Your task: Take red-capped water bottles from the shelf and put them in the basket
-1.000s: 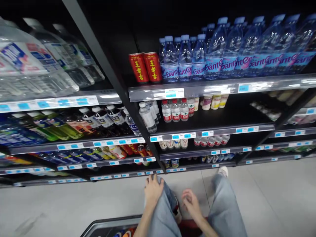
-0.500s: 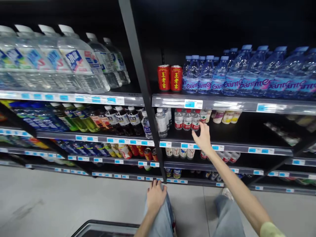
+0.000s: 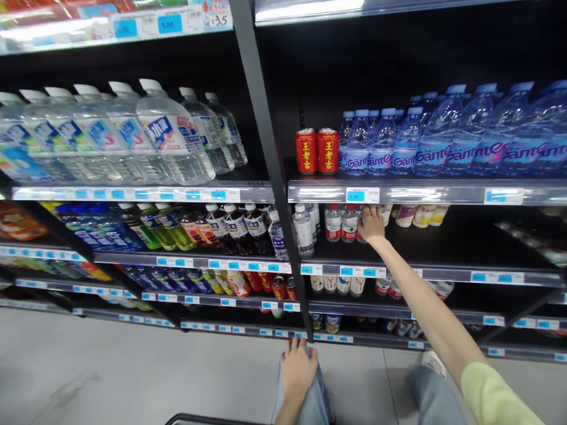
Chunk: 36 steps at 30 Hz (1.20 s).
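On the middle shelf my right hand [image 3: 372, 223] is wrapped round a small red-and-white-labelled water bottle [image 3: 360, 238] at the right end of a short row. The hand covers most of that bottle. Just left of it stand two more water bottles [image 3: 341, 223] of the same kind, with red caps. White cartons or bottles, partly hidden, are behind and right of my fingers. Lower down, my left hand [image 3: 299, 367] lies over my knee in blue jeans [image 3: 319, 392], fingers spread and holding nothing.
Above are two red cans [image 3: 317, 151] and blue-capped water bottles [image 3: 407, 141]. A shelf edge [image 3: 425, 193] runs close over my right hand. An upright post [image 3: 261, 77] divides the bays. A dark-rimmed container [image 3: 195, 419] shows at the bottom edge.
My right hand has moved farther into the shelf and its fingers have closed on the bottle. My left hand stays on the knee. The view has shifted, showing a higher shelf.
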Available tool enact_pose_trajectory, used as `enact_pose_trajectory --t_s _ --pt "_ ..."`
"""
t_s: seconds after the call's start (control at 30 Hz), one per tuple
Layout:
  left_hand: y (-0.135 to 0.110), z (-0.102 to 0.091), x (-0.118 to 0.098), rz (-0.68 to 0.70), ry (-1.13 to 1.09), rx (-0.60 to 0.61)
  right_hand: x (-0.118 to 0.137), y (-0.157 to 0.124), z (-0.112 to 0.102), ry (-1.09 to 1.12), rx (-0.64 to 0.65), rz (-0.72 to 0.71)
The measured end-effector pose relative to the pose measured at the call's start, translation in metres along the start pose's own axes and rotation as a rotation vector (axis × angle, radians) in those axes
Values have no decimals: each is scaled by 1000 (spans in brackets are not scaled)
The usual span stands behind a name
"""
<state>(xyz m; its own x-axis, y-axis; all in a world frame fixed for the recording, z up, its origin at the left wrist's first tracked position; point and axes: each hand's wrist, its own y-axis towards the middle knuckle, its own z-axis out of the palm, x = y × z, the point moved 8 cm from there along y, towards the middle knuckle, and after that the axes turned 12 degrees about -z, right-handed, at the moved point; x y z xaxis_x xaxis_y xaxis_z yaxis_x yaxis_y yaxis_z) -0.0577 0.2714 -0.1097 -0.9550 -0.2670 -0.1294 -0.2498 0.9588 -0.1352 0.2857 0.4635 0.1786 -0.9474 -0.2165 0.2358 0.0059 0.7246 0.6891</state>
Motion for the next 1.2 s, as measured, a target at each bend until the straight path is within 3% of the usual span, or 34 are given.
enact_pose_trajectory --t_s 0.13,0.23,0.47,0.6,0.7,0.83,0.93,1.1,1.2 --pt "-1 0 -3 8 10 20 -7 2 0 -5 -12 25" --pt "-2 -1 -6 12 5 27 -14 -2 -2 74 -109 61" --pt "-3 1 -7 5 3 8 -26 -47 5 630 -278 188" --pt "-2 3 -5 5 13 4 -31 -70 -13 783 -467 334" --pt "-2 2 -3 -6 8 -1 -24 -93 -43 861 -660 415" --pt "-3 0 -2 -11 5 7 7 -149 -95 999 -885 385" --pt "-4 -2 -3 -5 7 15 29 -214 -117 1194 -1006 497" --pt "-7 -7 -10 12 14 22 60 -308 -96 1457 -892 949" --pt "-10 -11 -14 29 15 14 75 -341 -83 1514 -815 1079"
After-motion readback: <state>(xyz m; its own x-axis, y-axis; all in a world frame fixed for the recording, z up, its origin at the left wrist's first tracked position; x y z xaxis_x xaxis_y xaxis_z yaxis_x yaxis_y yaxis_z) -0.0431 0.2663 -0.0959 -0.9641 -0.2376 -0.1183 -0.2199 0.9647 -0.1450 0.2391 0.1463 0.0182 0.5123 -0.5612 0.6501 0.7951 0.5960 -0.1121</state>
